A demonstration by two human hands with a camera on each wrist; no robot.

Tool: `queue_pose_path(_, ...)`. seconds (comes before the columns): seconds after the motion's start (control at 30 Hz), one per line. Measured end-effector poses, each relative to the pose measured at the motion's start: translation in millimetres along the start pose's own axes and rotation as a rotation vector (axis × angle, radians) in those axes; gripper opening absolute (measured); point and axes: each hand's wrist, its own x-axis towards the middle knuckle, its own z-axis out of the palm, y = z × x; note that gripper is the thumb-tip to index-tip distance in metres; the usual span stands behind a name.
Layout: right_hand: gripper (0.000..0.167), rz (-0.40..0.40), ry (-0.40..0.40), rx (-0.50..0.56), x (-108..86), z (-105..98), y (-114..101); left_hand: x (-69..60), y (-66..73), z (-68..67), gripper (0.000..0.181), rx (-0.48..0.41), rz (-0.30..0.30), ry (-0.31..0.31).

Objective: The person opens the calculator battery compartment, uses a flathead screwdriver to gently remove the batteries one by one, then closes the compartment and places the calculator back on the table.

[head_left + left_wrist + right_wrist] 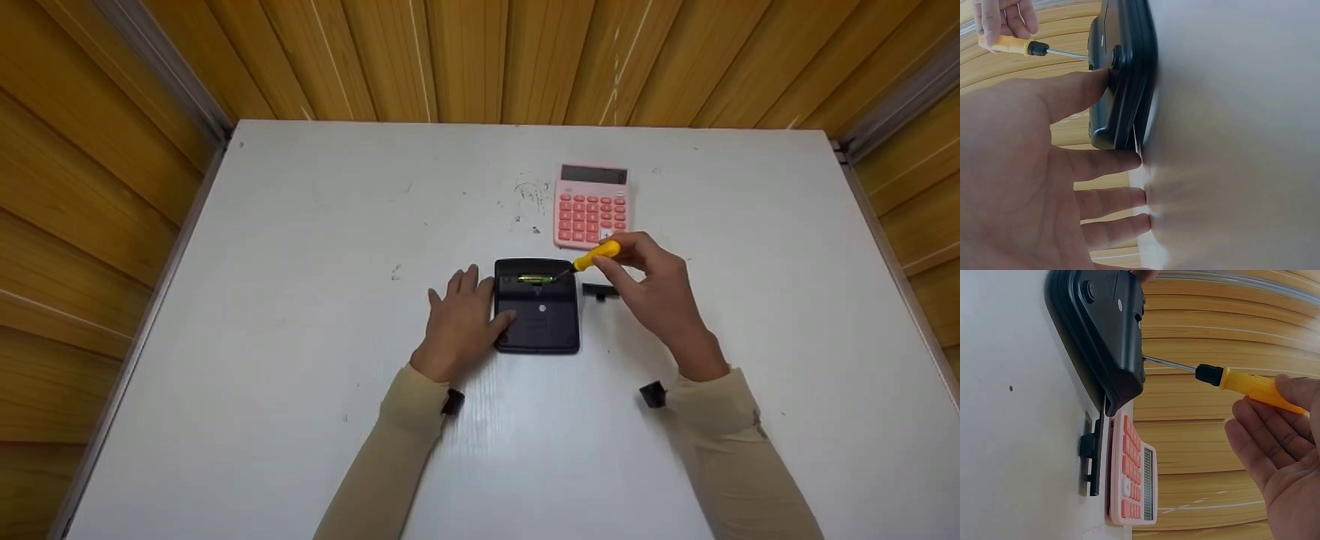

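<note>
A dark calculator (pixel 536 330) lies face down on the table, its battery recess uncovered with a green battery (pixel 534 278) inside. My left hand (pixel 461 322) rests at its left edge, thumb on the casing (pixel 1112 107) and the other fingers spread, straight, on the table. My right hand (pixel 660 289) pinches the yellow handle of a screwdriver (pixel 598 256); in the right wrist view the screwdriver (pixel 1252 386) slants to the casing (pixel 1109 332). Its tip is at the right end of the battery; whether it touches the battery, I cannot tell.
A pink calculator (pixel 592 206) lies face up behind the dark one. The small black cover (pixel 598 289) is on the white table (pixel 262 337), just right of the dark calculator. Wood-patterned panels (pixel 465 60) stand behind and at both sides.
</note>
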Motion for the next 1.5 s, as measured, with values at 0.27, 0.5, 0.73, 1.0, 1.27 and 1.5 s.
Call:
queue_pose_path(0.27,0.031,0.026,-0.004,0.029,-0.4,-1,5,-0.7,1.3,-1.3,0.069,-0.011,-0.006,-0.007)
queue_pose_path(0.5,0.028,0.121,0.01,0.087,-2.1,-6,16,-0.4,0.8,-1.5,0.069,-0.001,-0.001,-0.012)
queue_pose_path(0.73,0.027,0.182,0.017,0.201,-5.4,-11,30,-0.3,2.0,-1.9,0.069,0.0,-0.003,-0.018)
queue_pose_path(1.0,0.028,0.245,0.013,0.294,-11.0,-16,48,-0.6,0.5,-2.5,0.07,0.01,0.003,-0.028)
queue_pose_path(1.27,0.026,0.209,-0.015,0.157,-3.0,-17,27,-1.7,-0.4,-1.1,0.069,0.011,0.005,-0.011)
queue_pose_path(1.5,0.031,0.021,-0.051,-0.051,0.4,-13,1,-0.1,0.4,-1.3,0.07,0.011,0.0,-0.023)
